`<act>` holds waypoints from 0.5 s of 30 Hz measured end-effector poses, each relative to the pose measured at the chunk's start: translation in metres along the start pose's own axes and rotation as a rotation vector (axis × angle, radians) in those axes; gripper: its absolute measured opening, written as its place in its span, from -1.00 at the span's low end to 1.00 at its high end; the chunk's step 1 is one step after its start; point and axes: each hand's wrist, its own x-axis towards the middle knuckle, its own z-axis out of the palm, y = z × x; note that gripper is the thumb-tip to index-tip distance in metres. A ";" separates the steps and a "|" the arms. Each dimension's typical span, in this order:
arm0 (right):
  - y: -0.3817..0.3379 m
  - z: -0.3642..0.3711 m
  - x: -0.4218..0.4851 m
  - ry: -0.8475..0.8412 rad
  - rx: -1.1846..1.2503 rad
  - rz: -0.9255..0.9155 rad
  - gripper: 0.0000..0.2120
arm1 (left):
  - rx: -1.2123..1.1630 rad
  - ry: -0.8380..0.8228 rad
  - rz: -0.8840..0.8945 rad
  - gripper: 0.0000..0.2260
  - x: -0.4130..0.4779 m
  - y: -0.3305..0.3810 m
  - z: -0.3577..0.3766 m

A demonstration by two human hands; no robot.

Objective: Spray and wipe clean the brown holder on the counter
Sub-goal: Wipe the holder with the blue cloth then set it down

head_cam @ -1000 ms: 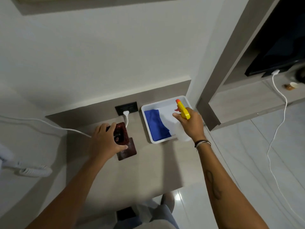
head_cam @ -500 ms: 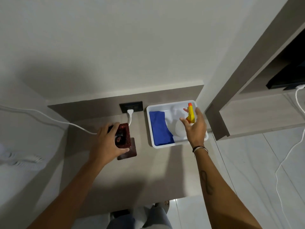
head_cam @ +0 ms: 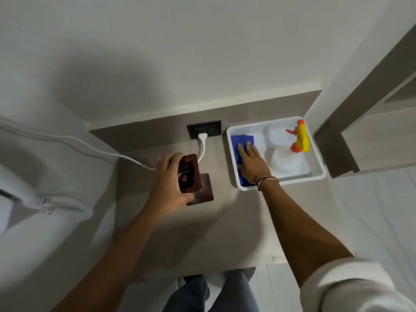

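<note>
My left hand (head_cam: 167,180) grips the brown holder (head_cam: 189,174), a dark red-brown open box, and keeps it lifted above a brown flat base (head_cam: 203,190) on the counter (head_cam: 225,226). A white tray (head_cam: 319,161) stands at the back right of the counter. In it stands a clear spray bottle (head_cam: 284,161) with a yellow and orange trigger head (head_cam: 300,138), with no hand on it. My right hand (head_cam: 251,162) lies flat, fingers spread, on the blue cloth (head_cam: 242,140) in the tray's left half.
A black wall socket (head_cam: 203,131) with a white plug and cable (head_cam: 94,147) sits behind the holder. A white coiled-cord handset (head_cam: 63,207) lies at the left. A grey shelf unit (head_cam: 351,140) stands right of the tray. My legs show below the counter's front edge.
My right hand set the spray bottle down in the tray, let go of it and moved left onto the blue cloth. My left hand kept hold of the holder.
</note>
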 end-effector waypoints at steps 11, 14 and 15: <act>-0.068 -0.001 -0.076 0.884 0.743 0.253 -0.55 | -0.312 0.015 -0.082 -0.09 -0.029 -0.064 -0.021; -0.143 0.033 -0.116 0.753 0.903 -0.132 -0.43 | -0.378 0.021 -0.075 -0.12 -0.031 -0.066 -0.020; -0.168 0.046 -0.123 0.648 0.888 -0.246 -0.36 | -0.378 0.018 -0.061 -0.14 -0.030 -0.067 -0.021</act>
